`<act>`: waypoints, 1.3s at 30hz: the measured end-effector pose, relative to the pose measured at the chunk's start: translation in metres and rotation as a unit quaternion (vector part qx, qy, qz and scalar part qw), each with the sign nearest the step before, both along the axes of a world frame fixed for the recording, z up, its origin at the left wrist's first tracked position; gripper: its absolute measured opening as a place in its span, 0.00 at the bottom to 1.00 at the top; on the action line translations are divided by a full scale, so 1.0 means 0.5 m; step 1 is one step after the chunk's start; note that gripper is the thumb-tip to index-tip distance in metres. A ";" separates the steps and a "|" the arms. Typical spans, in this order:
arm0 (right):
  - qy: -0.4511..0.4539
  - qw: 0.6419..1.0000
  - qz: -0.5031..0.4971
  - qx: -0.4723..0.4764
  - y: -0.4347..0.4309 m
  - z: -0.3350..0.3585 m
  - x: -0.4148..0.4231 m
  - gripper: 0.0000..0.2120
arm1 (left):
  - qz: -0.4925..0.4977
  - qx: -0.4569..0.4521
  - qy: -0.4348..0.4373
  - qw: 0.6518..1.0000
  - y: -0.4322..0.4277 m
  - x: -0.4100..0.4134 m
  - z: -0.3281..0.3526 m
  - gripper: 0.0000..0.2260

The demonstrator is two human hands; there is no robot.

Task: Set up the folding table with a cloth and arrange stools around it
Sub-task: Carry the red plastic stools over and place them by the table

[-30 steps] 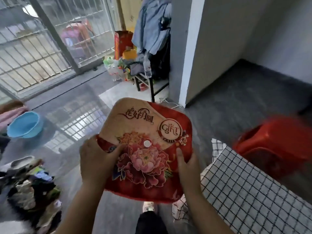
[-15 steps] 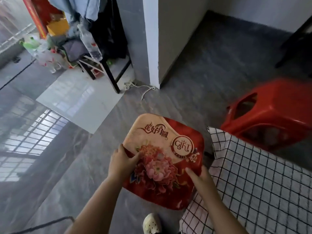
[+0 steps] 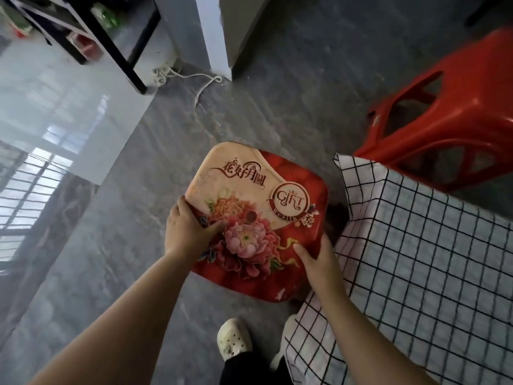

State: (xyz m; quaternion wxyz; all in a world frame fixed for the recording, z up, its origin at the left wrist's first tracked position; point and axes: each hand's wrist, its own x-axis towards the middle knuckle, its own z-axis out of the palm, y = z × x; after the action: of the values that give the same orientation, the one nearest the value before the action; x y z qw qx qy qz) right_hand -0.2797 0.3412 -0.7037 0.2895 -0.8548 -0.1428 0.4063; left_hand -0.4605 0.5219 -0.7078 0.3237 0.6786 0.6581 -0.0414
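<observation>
Left hand (image 3: 185,232), right hand (image 3: 319,263), gripping floral stool (image 3: 244,187)

home | grey tiled floor (image 3: 116,268) | red plastic stool (image 3: 449,118)

Floral red stool top (image 3: 258,218) beside checked cloth (image 3: 430,259) (draped, corner hanging), red plastic stool (image 3: 472,107) beyond

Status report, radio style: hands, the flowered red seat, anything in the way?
Left hand and right hand grip flowered red seat, near edge. Seat beside corner of checked cloth. Red stool beyond the cloth, not in the path.
</observation>
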 end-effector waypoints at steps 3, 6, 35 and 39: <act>0.010 0.999 -0.015 -0.045 0.022 0.017 0.012 0.24 | -0.020 -0.032 0.066 0.997 -0.001 0.014 0.026 0.52; -0.048 0.997 0.030 -0.049 0.054 0.087 0.033 0.22 | -0.065 -0.049 0.095 0.992 -0.024 0.050 0.097 0.50; -0.538 0.795 -0.247 0.129 -1.139 1.432 -0.022 0.31 | -0.585 0.326 -0.400 0.626 -1.088 0.415 1.457 0.39; -0.551 0.787 -0.269 0.062 -1.393 1.449 -0.030 0.32 | -0.629 0.284 -0.408 0.598 -1.359 0.449 1.450 0.41</act>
State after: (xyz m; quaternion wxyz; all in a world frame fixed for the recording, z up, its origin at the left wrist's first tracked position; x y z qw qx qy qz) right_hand -0.2947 -0.3552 0.0205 0.3119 -0.9172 -0.0670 -0.2385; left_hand -0.2361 -0.1578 0.0169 0.2435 0.9285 -0.1531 0.2350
